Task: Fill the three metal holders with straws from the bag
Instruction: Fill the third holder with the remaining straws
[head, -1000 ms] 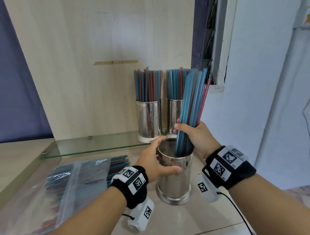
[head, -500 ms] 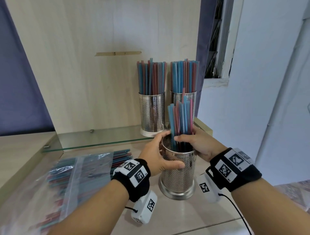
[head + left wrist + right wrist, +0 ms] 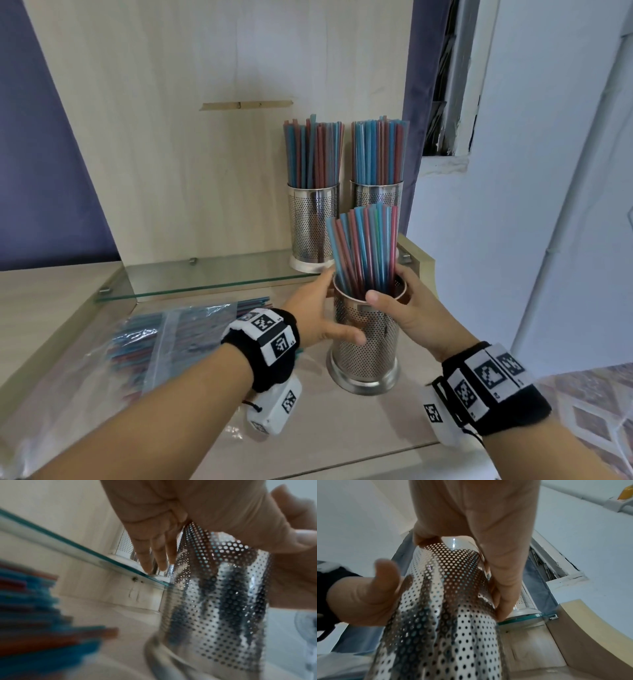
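Note:
The near perforated metal holder (image 3: 368,346) stands on the wooden counter with a bunch of blue and red straws (image 3: 364,246) upright in it. My left hand (image 3: 325,308) clasps its left side, thumb across the front, fingers behind the rim. My right hand (image 3: 394,301) clasps the right side, thumb at the rim. The wrist views show the left hand (image 3: 171,534) and right hand (image 3: 488,547) against the holder wall (image 3: 445,601). Two more holders (image 3: 313,222) (image 3: 376,195), full of straws, stand on the glass shelf. The clear bag of straws (image 3: 164,339) lies to the left.
The glass shelf (image 3: 205,277) juts out just behind the near holder, against a wooden back panel (image 3: 205,137). A white wall (image 3: 531,205) stands close on the right. The counter's front edge (image 3: 376,455) runs below my wrists.
My right hand lowered the straw bunch into the near holder, let go of it and moved to the holder's right side. My left hand stayed on the holder.

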A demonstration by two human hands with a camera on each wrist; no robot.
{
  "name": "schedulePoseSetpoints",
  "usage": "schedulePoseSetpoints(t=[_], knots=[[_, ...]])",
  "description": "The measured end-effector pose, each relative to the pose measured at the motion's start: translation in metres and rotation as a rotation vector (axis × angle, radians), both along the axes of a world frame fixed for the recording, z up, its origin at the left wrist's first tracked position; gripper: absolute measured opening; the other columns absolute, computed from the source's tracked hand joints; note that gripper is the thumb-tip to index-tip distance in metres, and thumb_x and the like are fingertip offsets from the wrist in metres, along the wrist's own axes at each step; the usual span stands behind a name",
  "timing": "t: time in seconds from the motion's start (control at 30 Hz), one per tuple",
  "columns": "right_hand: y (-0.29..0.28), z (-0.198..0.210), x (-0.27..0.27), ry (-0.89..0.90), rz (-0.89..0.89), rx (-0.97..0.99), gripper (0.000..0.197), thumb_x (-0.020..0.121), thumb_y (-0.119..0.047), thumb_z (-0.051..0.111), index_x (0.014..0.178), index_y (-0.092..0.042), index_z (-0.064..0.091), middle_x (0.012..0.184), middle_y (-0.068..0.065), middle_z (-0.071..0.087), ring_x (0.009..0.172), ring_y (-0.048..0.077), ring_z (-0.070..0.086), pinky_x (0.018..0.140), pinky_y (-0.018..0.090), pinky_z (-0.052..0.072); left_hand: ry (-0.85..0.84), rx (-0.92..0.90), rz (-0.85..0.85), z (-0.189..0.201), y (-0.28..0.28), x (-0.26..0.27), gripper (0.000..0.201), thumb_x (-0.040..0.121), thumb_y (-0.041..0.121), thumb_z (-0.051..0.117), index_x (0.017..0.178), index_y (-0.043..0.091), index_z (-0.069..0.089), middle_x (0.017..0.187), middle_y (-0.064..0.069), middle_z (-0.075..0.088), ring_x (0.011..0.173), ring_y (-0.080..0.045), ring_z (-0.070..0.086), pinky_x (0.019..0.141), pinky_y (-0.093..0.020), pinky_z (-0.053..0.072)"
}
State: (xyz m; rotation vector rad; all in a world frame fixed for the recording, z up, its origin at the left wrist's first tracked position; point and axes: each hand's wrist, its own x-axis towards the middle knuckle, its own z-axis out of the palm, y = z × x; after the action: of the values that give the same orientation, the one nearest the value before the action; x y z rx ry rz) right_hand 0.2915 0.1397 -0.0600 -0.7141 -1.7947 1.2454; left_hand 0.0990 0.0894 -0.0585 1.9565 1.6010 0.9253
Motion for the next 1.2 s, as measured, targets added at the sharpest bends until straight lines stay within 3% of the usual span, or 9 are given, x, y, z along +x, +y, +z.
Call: schedulePoseSetpoints(t=[0.1, 0.23, 0.3, 0.43, 0.7, 0.77, 0.9, 1.03, 1.2], knots=[[0.005, -0.006, 0.0, -0.034, -0.033, 0.04, 0.073, 0.068, -0.041, 0.076, 0.132, -0.027, 0.045, 0.119, -0.011, 0.065, 0.101, -0.012, 0.062, 0.077, 0.006, 0.048, 0.233, -0.087, 0.076, 0.013, -0.017, -0.021, 0.132, 0.047, 0.063, 0.082, 0.154, 0.032, 0.01, 0.15, 0.009, 0.04, 0.137, -0.008, 0.038, 0.115, -0.037, 0.031], [0.011, -0.013, 0.0, -0.066, -0.075, 0.111, 0.082, 0.066, -0.061, 0.08, 0.134, -0.031, 0.045, 0.118, -0.013, 0.066, 0.107, -0.005, 0.062, 0.091, 0.02, 0.05, 0.533, -0.196, 0.183, 0.028, -0.04, -0.065, 0.094, 0.073, 0.062, 0.07, 0.149, 0.027, 0.028, 0.147, 0.007, 0.044, 0.131, -0.011, 0.043, 0.11, -0.03, 0.035], [0.012, -0.015, 0.0, -0.087, -0.097, 0.134, 0.088, 0.059, -0.068, 0.075, 0.134, -0.033, 0.045, 0.117, -0.016, 0.066, 0.107, -0.005, 0.062, 0.093, 0.02, 0.047, 0.666, -0.26, 0.256, 0.032, -0.049, -0.088, 0.078, 0.082, 0.061, 0.062, 0.145, 0.024, 0.035, 0.145, 0.004, 0.045, 0.13, -0.014, 0.046, 0.107, -0.03, 0.036], [0.013, -0.016, -0.003, -0.077, -0.093, 0.155, 0.083, 0.058, -0.069, 0.072, 0.129, -0.036, 0.045, 0.114, -0.018, 0.065, 0.104, -0.008, 0.062, 0.09, 0.017, 0.046, 0.851, -0.361, 0.348, 0.015, -0.057, -0.121, 0.07, 0.084, 0.066, 0.054, 0.139, 0.023, 0.045, 0.139, 0.0, 0.051, 0.122, -0.019, 0.051, 0.102, -0.035, 0.042], [0.012, -0.018, -0.007, -0.023, -0.109, 0.173, 0.082, 0.057, -0.067, 0.069, 0.126, -0.03, 0.047, 0.108, -0.017, 0.065, 0.096, -0.011, 0.063, 0.076, 0.005, 0.047, 0.823, -0.261, 0.364, -0.029, -0.042, -0.116, 0.081, 0.084, 0.065, 0.055, 0.145, 0.015, 0.035, 0.146, -0.007, 0.039, 0.134, -0.024, 0.035, 0.113, -0.036, 0.03], [0.014, -0.019, -0.008, 0.001, -0.108, 0.174, 0.085, 0.054, -0.068, 0.072, 0.125, -0.029, 0.047, 0.108, -0.014, 0.066, 0.095, -0.01, 0.064, 0.076, 0.006, 0.048, 0.838, -0.26, 0.422, -0.032, -0.033, -0.12, 0.083, 0.084, 0.066, 0.054, 0.145, 0.014, 0.033, 0.147, -0.008, 0.037, 0.135, -0.026, 0.033, 0.113, -0.039, 0.03], [0.017, -0.023, -0.01, 0.026, -0.135, 0.185, 0.102, 0.042, -0.088, 0.069, 0.124, -0.031, 0.047, 0.108, -0.013, 0.066, 0.097, -0.006, 0.065, 0.08, 0.012, 0.051, 0.862, -0.312, 0.503, -0.037, -0.021, -0.127, 0.08, 0.083, 0.068, 0.051, 0.145, 0.02, 0.034, 0.146, -0.009, 0.036, 0.134, -0.028, 0.031, 0.111, -0.045, 0.033], [0.022, -0.026, -0.011, 0.022, -0.141, 0.195, 0.103, 0.041, -0.09, 0.067, 0.123, -0.031, 0.048, 0.106, -0.014, 0.066, 0.096, -0.006, 0.065, 0.083, 0.016, 0.05, 0.889, -0.341, 0.527, -0.039, -0.016, -0.13, 0.076, 0.08, 0.07, 0.055, 0.142, 0.029, 0.041, 0.147, -0.008, 0.034, 0.134, -0.03, 0.03, 0.109, -0.044, 0.033], [0.028, -0.031, -0.014, 0.026, -0.186, 0.198, 0.11, 0.041, -0.092, 0.066, 0.128, -0.026, 0.049, 0.105, -0.016, 0.065, 0.099, -0.003, 0.065, 0.09, 0.023, 0.05, 0.923, -0.312, 0.534, -0.035, -0.011, -0.125, 0.064, 0.079, 0.067, 0.061, 0.13, 0.028, 0.058, 0.141, -0.001, 0.041, 0.13, -0.028, 0.03, 0.105, -0.043, 0.033]])
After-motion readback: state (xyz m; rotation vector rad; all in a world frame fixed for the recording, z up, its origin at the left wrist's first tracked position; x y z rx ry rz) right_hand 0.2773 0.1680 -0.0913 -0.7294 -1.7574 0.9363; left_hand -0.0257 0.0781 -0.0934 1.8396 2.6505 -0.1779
